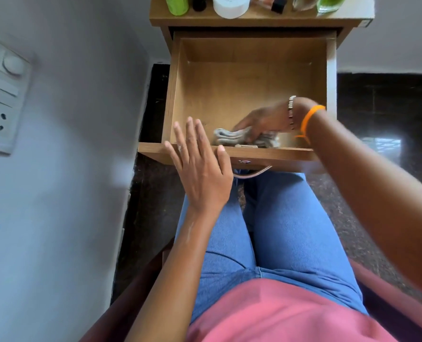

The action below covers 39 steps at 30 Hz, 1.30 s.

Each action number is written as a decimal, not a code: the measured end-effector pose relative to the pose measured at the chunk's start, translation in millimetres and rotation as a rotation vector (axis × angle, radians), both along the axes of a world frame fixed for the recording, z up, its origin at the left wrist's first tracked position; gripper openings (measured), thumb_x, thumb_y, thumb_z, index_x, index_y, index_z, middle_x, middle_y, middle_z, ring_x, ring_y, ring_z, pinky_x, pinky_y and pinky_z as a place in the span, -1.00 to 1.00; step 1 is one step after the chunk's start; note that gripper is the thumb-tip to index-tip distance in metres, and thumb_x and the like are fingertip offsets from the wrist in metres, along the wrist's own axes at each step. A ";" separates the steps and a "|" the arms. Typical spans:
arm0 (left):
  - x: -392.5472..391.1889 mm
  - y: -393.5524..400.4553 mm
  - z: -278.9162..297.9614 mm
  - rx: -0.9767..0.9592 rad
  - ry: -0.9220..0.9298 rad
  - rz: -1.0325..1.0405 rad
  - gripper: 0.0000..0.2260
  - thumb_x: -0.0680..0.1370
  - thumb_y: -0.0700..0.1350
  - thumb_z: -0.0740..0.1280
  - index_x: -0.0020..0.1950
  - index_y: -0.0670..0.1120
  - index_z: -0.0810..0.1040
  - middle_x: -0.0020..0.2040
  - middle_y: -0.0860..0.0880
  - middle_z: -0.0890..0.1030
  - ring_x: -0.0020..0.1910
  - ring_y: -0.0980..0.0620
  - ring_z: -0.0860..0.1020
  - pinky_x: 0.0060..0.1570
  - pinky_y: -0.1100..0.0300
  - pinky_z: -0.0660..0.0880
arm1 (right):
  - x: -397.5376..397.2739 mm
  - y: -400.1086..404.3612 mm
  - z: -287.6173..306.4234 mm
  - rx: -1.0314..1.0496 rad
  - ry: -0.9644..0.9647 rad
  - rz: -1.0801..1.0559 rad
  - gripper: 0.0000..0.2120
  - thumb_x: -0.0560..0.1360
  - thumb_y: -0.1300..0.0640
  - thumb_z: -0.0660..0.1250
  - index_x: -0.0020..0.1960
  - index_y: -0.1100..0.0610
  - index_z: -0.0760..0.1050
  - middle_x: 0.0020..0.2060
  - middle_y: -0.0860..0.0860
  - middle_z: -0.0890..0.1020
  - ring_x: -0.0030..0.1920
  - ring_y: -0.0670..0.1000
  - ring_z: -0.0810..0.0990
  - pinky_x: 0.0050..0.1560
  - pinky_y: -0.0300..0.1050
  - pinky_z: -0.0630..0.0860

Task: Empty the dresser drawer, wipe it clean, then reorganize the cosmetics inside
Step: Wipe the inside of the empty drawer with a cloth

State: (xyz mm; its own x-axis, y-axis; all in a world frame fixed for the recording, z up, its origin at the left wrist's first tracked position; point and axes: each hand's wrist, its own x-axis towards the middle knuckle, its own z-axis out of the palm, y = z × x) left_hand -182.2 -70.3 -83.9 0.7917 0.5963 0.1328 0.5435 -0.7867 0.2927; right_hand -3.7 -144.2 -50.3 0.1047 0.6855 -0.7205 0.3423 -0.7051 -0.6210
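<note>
Grey cloth (244, 138) (labels unreadable) under right hand (261, 120).

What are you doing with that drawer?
A seated person is wiping out an open wooden drawer. The right hand presses a grey cloth against the drawer's floor near the front edge. The left hand is open, fingers spread, over the front left corner of the drawer. The drawer holds nothing but the cloth. The cosmetics stand on the dresser top, waiting to go back.
</note>
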 end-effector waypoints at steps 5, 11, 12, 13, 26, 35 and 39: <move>24.5 -2.3 12.5 -0.016 0.164 -0.107 -0.48 0.57 0.05 -0.07 0.41 -0.16 0.39 0.48 -0.10 0.32 0.55 -0.09 0.03 0.47 -0.08 -0.25 | 24.6 -47.4 9.3 -0.226 -0.231 0.132 -0.64 0.49 0.38 0.21 0.22 0.12 0.50 -0.02 0.11 0.61 -0.14 0.04 0.54 -0.19 -0.15 0.49; 36.8 -2.0 17.7 -0.033 0.303 -0.174 -0.41 0.51 0.00 -0.13 0.51 -0.19 0.18 0.51 -0.09 0.25 0.55 -0.06 0.04 0.49 -0.06 -0.19 | -8.5 2.5 -7.4 0.054 -0.311 0.129 -0.69 0.43 0.40 0.13 -0.03 0.05 0.47 -0.26 -0.02 0.52 -0.22 0.02 0.45 -0.25 -0.17 0.40; 37.2 -1.9 18.2 -0.031 0.316 -0.183 -0.39 0.50 -0.01 -0.13 0.53 -0.19 0.14 0.52 -0.09 0.23 0.55 -0.06 0.04 0.49 -0.05 -0.19 | -15.7 8.0 -10.1 0.128 -0.284 0.059 -0.69 0.45 0.38 0.12 -0.02 0.01 0.45 -0.32 -0.07 0.48 -0.29 -0.02 0.44 -0.36 -0.29 0.41; 37.2 -1.7 18.8 -0.032 0.327 -0.193 -0.39 0.49 -0.02 -0.14 0.53 -0.18 0.10 0.53 -0.09 0.21 0.55 -0.05 0.03 0.50 -0.05 -0.18 | -20.7 10.9 -14.0 0.165 -0.259 0.013 -0.67 0.48 0.37 0.11 0.02 0.00 0.45 -0.35 -0.11 0.45 -0.36 -0.08 0.41 -0.49 -0.40 0.36; 50.6 9.9 33.4 -0.137 0.432 -0.253 -0.58 0.63 -0.01 -0.01 0.47 -0.04 0.30 0.13 -0.11 0.59 0.07 -0.14 0.55 0.04 0.07 0.39 | 38.4 -30.6 13.3 -0.184 -0.644 -0.061 -0.61 0.47 0.30 0.23 0.26 0.07 0.51 0.09 0.22 0.60 -0.02 0.19 0.58 -0.12 -0.11 0.49; 52.9 29.3 22.0 -0.118 0.094 -0.035 -0.71 0.56 -0.11 0.13 0.17 -0.04 0.58 0.12 0.01 0.63 0.10 -0.07 0.51 0.08 0.10 0.33 | 48.5 0.9 -56.0 -0.302 -0.902 -0.634 -0.52 0.61 0.20 0.05 0.50 0.12 0.06 0.49 0.14 0.10 0.47 0.26 0.05 0.30 0.17 0.33; 48.4 27.9 16.0 -0.094 -0.005 0.009 -0.78 0.45 -0.20 0.14 -0.16 -0.05 0.57 -0.18 0.03 0.63 -0.16 -0.05 0.52 -0.22 0.18 0.26 | 52.8 55.3 -69.5 -0.147 -0.871 -0.393 -0.43 0.56 0.22 0.09 0.52 0.16 -0.02 0.50 0.21 0.00 0.49 0.32 -0.06 0.42 0.27 0.16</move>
